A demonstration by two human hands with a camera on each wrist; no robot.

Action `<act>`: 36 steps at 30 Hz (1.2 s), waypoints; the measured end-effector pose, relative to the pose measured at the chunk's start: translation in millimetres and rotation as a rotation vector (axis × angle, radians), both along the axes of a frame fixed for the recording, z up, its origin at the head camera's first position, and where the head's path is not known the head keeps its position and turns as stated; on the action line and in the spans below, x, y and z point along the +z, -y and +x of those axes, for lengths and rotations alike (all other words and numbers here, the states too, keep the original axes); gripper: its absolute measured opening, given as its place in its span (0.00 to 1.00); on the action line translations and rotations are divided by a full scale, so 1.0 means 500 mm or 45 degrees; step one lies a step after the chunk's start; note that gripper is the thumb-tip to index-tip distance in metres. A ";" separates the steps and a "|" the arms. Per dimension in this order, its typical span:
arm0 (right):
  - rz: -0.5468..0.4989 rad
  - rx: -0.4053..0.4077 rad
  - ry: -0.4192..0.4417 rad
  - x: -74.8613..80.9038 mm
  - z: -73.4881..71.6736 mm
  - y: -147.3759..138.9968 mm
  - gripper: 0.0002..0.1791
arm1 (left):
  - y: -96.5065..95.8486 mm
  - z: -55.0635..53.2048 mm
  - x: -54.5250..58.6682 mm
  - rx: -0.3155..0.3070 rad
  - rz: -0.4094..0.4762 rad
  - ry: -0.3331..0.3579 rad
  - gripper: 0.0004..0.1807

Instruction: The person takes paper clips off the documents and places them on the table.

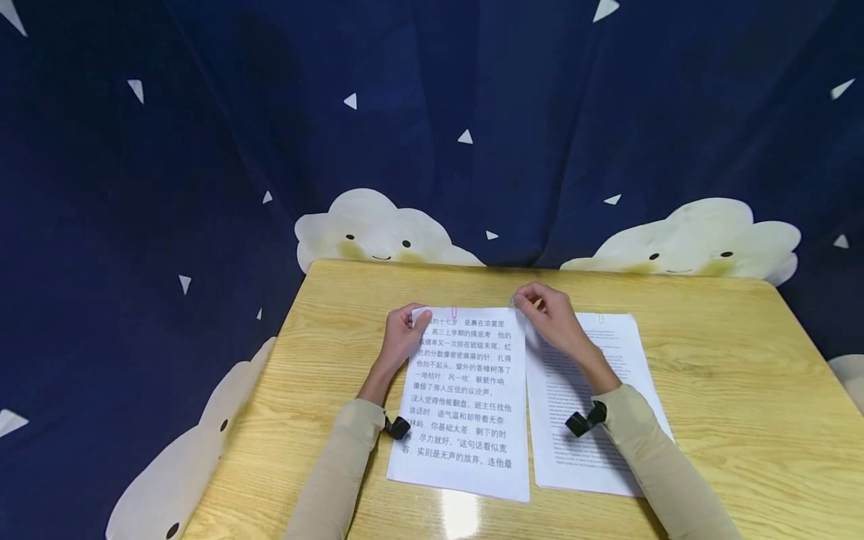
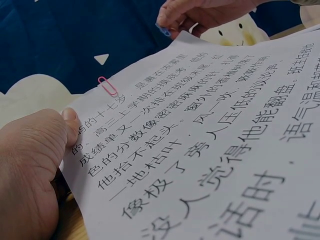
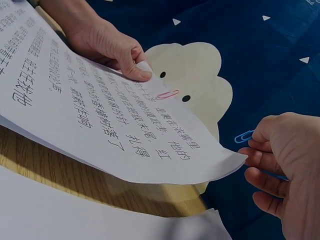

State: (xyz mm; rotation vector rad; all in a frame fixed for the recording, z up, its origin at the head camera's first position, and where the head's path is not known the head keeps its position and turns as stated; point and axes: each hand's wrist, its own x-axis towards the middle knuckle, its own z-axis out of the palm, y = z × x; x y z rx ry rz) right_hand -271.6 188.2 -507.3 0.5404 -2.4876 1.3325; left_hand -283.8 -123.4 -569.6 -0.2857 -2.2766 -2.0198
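A stack of printed paper (image 1: 466,405) with large Chinese text is lifted at its top edge, with a pink paper clip (image 2: 108,86) fastened there. My left hand (image 1: 403,339) grips the stack's top left corner, thumb on the front. Beside the top right corner, my right hand (image 1: 550,319) pinches a blue paper clip (image 3: 244,137) between thumb and forefinger. In the right wrist view the clip stands just off the paper's corner, and the other fingers are loosely curled. Whether a fingertip touches the corner is unclear.
A second stack of printed sheets (image 1: 580,420) with small text lies to the right, partly under the right forearm, with a yellowish paper clip (image 1: 601,318) at its top. The wooden table (image 1: 729,390) meets a dark blue curtain (image 1: 432,90) with cloud and triangle prints.
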 end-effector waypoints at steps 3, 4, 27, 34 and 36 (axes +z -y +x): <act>0.002 -0.003 0.001 -0.001 0.001 -0.003 0.07 | 0.001 0.005 0.011 -0.024 -0.004 -0.001 0.11; 0.003 -0.003 0.000 0.000 0.002 -0.003 0.07 | 0.001 0.006 0.011 -0.029 -0.008 -0.004 0.11; 0.005 -0.031 -0.045 0.019 0.006 -0.025 0.06 | 0.004 -0.003 -0.001 0.013 0.013 -0.010 0.08; 0.008 -0.044 -0.043 0.028 0.006 -0.033 0.07 | 0.004 -0.003 0.000 0.007 0.040 -0.009 0.08; 0.014 -0.041 -0.038 0.029 0.005 -0.035 0.07 | 0.004 -0.002 0.000 0.005 0.046 -0.018 0.09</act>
